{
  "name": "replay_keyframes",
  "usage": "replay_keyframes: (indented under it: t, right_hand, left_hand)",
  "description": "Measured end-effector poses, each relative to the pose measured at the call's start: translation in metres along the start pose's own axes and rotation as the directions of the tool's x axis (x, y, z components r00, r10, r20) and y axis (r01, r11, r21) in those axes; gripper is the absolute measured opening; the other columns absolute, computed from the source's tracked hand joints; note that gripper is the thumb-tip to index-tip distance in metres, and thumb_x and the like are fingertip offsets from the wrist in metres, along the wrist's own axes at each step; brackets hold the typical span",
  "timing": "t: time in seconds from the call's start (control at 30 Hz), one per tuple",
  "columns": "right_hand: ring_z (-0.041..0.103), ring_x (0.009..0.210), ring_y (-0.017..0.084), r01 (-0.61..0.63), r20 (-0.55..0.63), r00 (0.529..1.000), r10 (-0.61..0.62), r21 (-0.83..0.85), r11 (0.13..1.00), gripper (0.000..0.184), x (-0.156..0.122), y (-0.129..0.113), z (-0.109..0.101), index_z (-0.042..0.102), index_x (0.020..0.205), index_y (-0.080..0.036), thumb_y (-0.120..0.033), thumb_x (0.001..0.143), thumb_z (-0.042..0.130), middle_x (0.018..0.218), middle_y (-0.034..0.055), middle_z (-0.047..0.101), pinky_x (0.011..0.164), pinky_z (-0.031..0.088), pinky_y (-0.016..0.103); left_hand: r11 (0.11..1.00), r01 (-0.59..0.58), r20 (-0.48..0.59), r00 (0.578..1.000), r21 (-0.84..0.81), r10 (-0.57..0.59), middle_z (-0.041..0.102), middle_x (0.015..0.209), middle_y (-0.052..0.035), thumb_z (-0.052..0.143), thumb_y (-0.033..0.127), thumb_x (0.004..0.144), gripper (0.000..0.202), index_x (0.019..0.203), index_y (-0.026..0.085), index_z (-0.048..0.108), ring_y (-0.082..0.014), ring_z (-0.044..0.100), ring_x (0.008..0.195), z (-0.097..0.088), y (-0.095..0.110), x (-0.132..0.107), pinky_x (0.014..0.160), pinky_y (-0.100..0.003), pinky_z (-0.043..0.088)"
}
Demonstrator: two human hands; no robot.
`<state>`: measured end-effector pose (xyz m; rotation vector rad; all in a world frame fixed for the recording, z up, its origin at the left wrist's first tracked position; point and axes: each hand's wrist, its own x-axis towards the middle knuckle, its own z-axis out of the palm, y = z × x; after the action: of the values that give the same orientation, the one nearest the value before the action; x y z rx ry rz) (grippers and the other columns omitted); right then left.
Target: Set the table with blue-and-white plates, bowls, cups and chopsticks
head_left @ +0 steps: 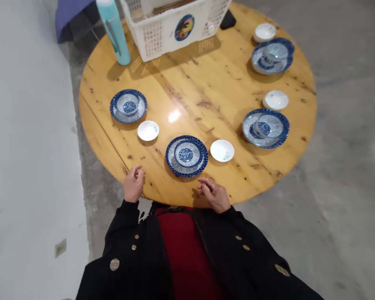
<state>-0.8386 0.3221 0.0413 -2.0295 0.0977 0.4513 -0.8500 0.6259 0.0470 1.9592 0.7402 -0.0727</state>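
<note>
Blue-patterned plates (186, 156) on a round wooden table (93, 89)

The left hand (133, 183) and right hand (214, 195) are well apart and empty, with loosely curled fingers, both at the near edge of the table. The left hand rests against the rim, while the right hand lies just over it, close to the nearest plate (186, 156). That plate sits between the hands, near the edge: glossy ceramic with a dark blue rim, pale rings and a speckled blue center.

Just past the right hand sits a shallow white dish (222, 150), smooth and round. A matching white dish (148, 130) lies toward the left edge, beside a left plate (128, 106) holding a blue-patterned bowl. Toward the right edge, a right plate (265, 128) and a far plate (272, 56) each carry a similar bowl, with white dishes (275, 100) (265, 32) close by.

At the far edge stand a white lattice plastic basket (153, 39) and a slim teal bottle (114, 31). The varnished tabletop shows knots and long grain. Black sleeves (121, 225) with round metal buttons enter from below, over a grey concrete floor (340, 166).
</note>
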Motion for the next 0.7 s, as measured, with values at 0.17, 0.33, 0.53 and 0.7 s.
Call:
replay_keyframes:
  t: [0.17,0.33,0.53,0.7]
  right_hand:
    - [0.07,0.061,0.021,-0.081,-0.073,0.994,0.087,0.074,0.994,0.037,-0.024,0.046,-0.032,0.067,0.1,-0.021,-0.048,0.083,0.048,0.078,0.0048,0.073,0.065,0.058,0.034]
    - [0.068,0.057,0.019,-0.169,-0.099,0.979,0.18,0.109,0.98,0.036,-0.045,0.105,-0.063,0.067,0.097,-0.021,-0.046,0.081,0.047,0.075,0.0038,0.073,0.06,0.056,0.032]
    - [0.069,0.058,0.022,-0.254,-0.287,0.913,0.29,0.157,0.954,0.037,-0.073,0.141,-0.101,0.068,0.096,-0.021,-0.046,0.076,0.05,0.072,0.0049,0.073,0.062,0.057,0.037]
    - [0.07,0.057,0.022,-0.268,-0.488,0.766,0.418,0.35,0.898,0.043,-0.119,0.136,-0.09,0.068,0.096,-0.019,-0.055,0.077,0.054,0.073,0.0073,0.074,0.059,0.059,0.036]
  left_hand:
    - [0.992,-0.121,0.1,0.988,0.045,0.116,0.074,0.09,-0.0054,0.051,0.045,0.088,0.036,0.11,0.02,0.063,-0.0187,0.072,0.082,0.048,0.051,-0.034,0.08,-0.031,0.056]
    - [0.966,-0.25,0.351,0.912,0.066,0.212,0.075,0.094,-0.0049,0.049,0.042,0.091,0.032,0.113,0.023,0.063,-0.0182,0.072,0.083,0.12,0.089,-0.078,0.08,-0.03,0.055]
    - [0.856,-0.508,0.717,0.633,0.101,0.291,0.074,0.087,-0.0031,0.048,0.037,0.092,0.028,0.11,0.026,0.066,-0.018,0.07,0.079,0.168,0.102,-0.108,0.075,-0.029,0.052]
    - [0.78,-0.615,0.785,0.537,0.112,0.31,0.075,0.091,-0.0046,0.048,0.036,0.092,0.031,0.114,0.023,0.067,-0.0195,0.069,0.081,0.184,0.106,-0.096,0.078,-0.031,0.05]
